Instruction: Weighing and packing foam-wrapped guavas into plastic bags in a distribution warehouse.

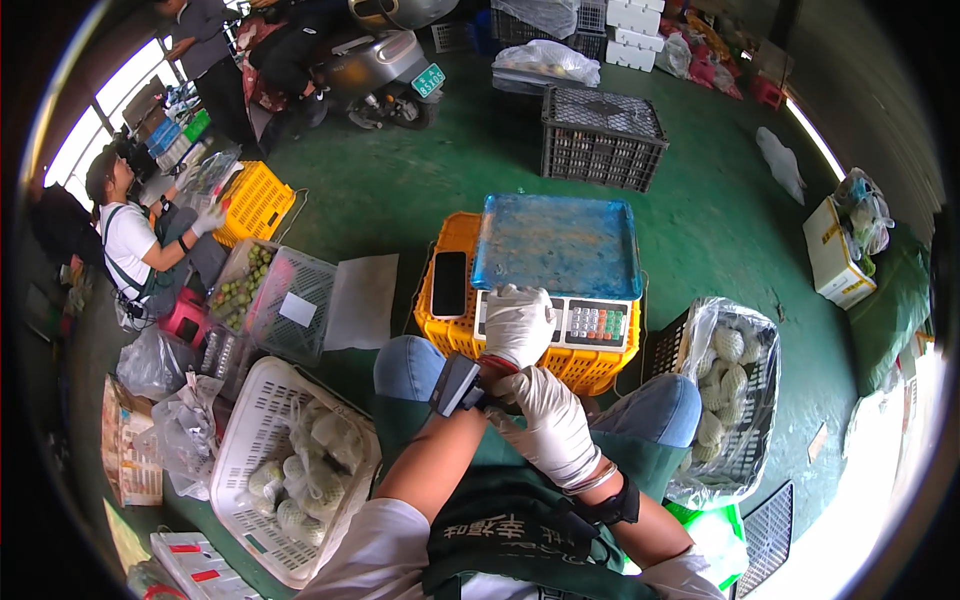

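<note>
My left hand [518,325], in a white glove, rests with its fingers spread on the front panel of a weighing scale [592,322]. The scale has a blue tray [557,245] and stands on a yellow crate [450,338]. A dark device [455,385] is strapped to my left wrist. My right hand [548,422], also gloved, lies against that wrist and touches the device; it holds nothing. A black phone [449,284] lies on the crate, left of the scale.
A white basket [243,430] of bagged pale fruit sits at my left knee. A black crate [762,420] with a bag of netted fruit is at my right. Farther off are a black crate [603,140], a scooter [375,70] and a seated person [130,245] beside a yellow crate [256,203].
</note>
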Tool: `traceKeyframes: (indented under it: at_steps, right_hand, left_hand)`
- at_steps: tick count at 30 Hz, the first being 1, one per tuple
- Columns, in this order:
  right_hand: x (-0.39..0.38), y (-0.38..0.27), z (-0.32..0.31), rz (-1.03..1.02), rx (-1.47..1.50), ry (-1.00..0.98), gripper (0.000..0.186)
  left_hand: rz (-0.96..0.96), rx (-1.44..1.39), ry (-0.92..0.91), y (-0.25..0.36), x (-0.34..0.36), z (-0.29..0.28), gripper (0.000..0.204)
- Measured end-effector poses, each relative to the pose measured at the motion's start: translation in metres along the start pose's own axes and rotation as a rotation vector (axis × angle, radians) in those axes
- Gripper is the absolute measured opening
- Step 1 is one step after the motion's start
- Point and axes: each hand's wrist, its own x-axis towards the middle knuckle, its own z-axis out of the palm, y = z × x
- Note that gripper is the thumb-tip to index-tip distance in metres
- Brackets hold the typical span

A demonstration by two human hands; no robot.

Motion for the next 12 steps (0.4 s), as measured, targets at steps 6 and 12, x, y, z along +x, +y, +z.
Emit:
traceKeyframes:
  at_steps: [6, 12]
  right_hand:
    - [-0.011, 0.018, -0.025, 0.248, 0.045, 0.164, 0.017]
    - [-0.055, 0.054, 0.028, 0.304, 0.563, -0.007, 0.014]
  left_hand:
    - [-0.709, -2.237, -0.409, -0.018, -0.015, 0.011, 0.023]
    - [-0.442, -2.915, 0.114, -0.014, -0.005, -0.001, 0.019]
